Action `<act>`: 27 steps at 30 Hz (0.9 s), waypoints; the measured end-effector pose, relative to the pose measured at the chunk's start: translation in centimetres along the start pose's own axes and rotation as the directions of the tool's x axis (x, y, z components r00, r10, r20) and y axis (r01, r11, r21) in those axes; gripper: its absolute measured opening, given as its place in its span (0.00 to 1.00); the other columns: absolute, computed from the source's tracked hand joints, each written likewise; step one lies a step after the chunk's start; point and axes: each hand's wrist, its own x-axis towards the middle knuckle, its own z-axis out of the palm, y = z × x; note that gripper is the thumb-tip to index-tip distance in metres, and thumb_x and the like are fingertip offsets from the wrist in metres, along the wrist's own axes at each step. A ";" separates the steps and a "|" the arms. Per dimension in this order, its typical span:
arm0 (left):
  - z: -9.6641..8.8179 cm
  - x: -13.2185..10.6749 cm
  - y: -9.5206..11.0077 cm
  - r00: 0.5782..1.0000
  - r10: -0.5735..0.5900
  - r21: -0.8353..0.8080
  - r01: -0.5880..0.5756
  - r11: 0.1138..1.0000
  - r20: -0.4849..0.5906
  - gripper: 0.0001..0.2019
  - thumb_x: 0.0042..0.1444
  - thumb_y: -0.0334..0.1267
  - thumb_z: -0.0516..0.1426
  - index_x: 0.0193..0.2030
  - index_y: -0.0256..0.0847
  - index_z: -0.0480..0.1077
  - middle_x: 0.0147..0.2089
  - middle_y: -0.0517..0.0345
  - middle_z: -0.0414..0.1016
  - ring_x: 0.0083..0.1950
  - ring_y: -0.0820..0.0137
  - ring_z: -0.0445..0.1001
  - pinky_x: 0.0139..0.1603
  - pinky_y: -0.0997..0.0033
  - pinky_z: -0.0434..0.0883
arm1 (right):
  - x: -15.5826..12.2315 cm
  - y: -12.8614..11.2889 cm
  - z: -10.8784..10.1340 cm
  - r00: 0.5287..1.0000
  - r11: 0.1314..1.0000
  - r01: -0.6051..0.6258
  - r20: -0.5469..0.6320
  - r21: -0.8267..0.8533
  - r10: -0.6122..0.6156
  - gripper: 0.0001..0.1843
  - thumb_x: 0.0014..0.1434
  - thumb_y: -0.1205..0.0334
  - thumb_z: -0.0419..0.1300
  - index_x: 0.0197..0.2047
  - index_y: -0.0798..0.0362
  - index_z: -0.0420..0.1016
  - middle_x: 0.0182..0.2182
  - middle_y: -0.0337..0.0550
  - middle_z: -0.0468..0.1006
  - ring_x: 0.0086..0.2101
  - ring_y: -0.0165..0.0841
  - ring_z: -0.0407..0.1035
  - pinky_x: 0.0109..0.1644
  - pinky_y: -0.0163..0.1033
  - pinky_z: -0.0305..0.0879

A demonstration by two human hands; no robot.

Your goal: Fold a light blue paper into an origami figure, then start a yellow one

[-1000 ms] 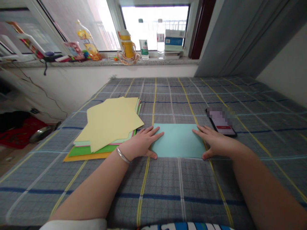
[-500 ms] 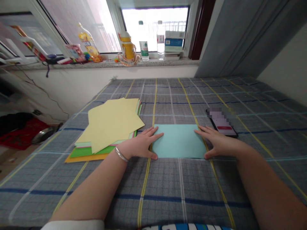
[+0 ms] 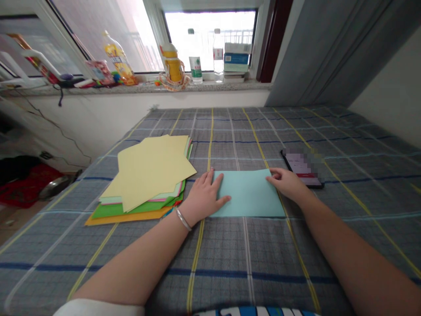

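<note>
A person works a pale blue paper (image 3: 248, 195) lying on a plaid cloth (image 3: 226, 245), its long axis running from nine to three o'clock and its narrow ends facing those two hours. The hands are well apart: the left hand (image 3: 206, 193), a silver bracelet (image 3: 183, 219) at its wrist, lies with fingers spread over the paper's nine o'clock end, while the right hand (image 3: 285, 183) pinches the far corner, between one and two o'clock, thumb against curled fingers. Between nine and ten o'clock of the paper sits a stack of colored sheets (image 3: 151, 166), pale yellow uppermost. A phone (image 3: 304, 169) rests near two o'clock, just beyond the right hand. At twelve o'clock, bottles (image 3: 218, 61) line a windowsill (image 3: 230, 86).
</note>
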 end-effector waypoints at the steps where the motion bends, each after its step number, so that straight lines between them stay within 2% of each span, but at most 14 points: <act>1: 0.1 0.2 -0.2 1.000 -0.012 -0.007 0.012 1.000 0.000 0.40 0.56 0.61 0.52 0.67 0.35 0.53 0.70 0.35 0.48 0.68 0.48 0.52 0.65 0.51 0.54 | 0.1 0.2 0.1 1.000 0.999 -0.012 -0.001 0.037 0.012 0.25 0.54 0.52 0.58 0.51 0.58 0.73 0.36 0.49 0.79 0.35 0.38 0.72 0.39 0.40 0.64; 5: 0.3 0.7 -0.9 1.000 -0.029 -0.027 0.029 0.999 -0.008 0.45 0.51 0.66 0.53 0.68 0.37 0.53 0.70 0.39 0.50 0.68 0.48 0.52 0.66 0.52 0.53 | 0.3 0.2 0.1 1.000 0.998 0.023 0.018 0.059 -0.024 0.17 0.54 0.49 0.56 0.35 0.54 0.76 0.31 0.45 0.79 0.33 0.37 0.71 0.35 0.38 0.61; 8: 0.4 0.9 -1.1 0.999 -0.026 -0.029 0.025 0.999 -0.040 0.40 0.54 0.63 0.51 0.67 0.39 0.54 0.68 0.44 0.54 0.66 0.50 0.55 0.65 0.53 0.54 | 0.1 -0.3 0.0 0.999 0.999 0.032 0.015 -0.025 -0.032 0.17 0.54 0.48 0.55 0.27 0.52 0.73 0.25 0.41 0.75 0.28 0.35 0.68 0.30 0.37 0.56; 11: 0.5 0.9 -1.1 0.996 -0.014 -0.032 0.011 0.999 -0.087 0.34 0.59 0.57 0.50 0.66 0.39 0.56 0.64 0.45 0.60 0.64 0.54 0.58 0.65 0.55 0.55 | -0.1 -1.0 -0.1 1.000 0.996 0.015 -0.002 -0.093 -0.015 0.17 0.53 0.47 0.55 0.25 0.52 0.72 0.23 0.40 0.73 0.26 0.33 0.66 0.29 0.36 0.54; 15: 0.4 0.9 -0.9 0.993 -0.011 -0.034 0.007 0.999 -0.119 0.31 0.60 0.54 0.49 0.65 0.38 0.57 0.61 0.44 0.63 0.62 0.55 0.60 0.64 0.55 0.57 | -0.5 -1.6 -0.1 1.000 0.987 -0.001 -0.028 -0.158 -0.003 0.16 0.54 0.47 0.55 0.25 0.51 0.70 0.23 0.41 0.74 0.26 0.33 0.65 0.29 0.37 0.52; 20: 0.4 1.0 -0.7 0.993 -0.001 -0.046 -0.005 0.999 -0.120 0.28 0.61 0.53 0.49 0.64 0.39 0.59 0.61 0.44 0.63 0.62 0.54 0.60 0.63 0.52 0.57 | -0.5 -1.4 -0.1 0.999 0.992 0.032 -0.022 -0.120 -0.035 0.15 0.54 0.49 0.55 0.26 0.51 0.71 0.24 0.42 0.75 0.27 0.34 0.67 0.30 0.37 0.54; 24: 0.5 1.1 -0.8 0.989 0.049 -0.071 -0.059 0.996 -0.138 0.27 0.61 0.51 0.49 0.63 0.38 0.60 0.62 0.44 0.62 0.65 0.54 0.56 0.65 0.52 0.54 | -0.4 -1.1 -0.1 0.998 0.992 0.050 -0.022 -0.115 -0.053 0.15 0.54 0.49 0.55 0.26 0.51 0.71 0.24 0.41 0.74 0.27 0.34 0.66 0.29 0.37 0.54; 27: 0.6 1.2 -0.8 0.987 0.072 -0.111 -0.088 0.990 -0.144 0.27 0.61 0.49 0.51 0.64 0.37 0.60 0.60 0.44 0.63 0.62 0.55 0.59 0.65 0.53 0.55 | -0.4 -0.9 -0.1 0.999 0.995 0.052 -0.008 -0.087 -0.053 0.15 0.53 0.49 0.55 0.25 0.51 0.69 0.22 0.40 0.72 0.25 0.33 0.65 0.29 0.37 0.53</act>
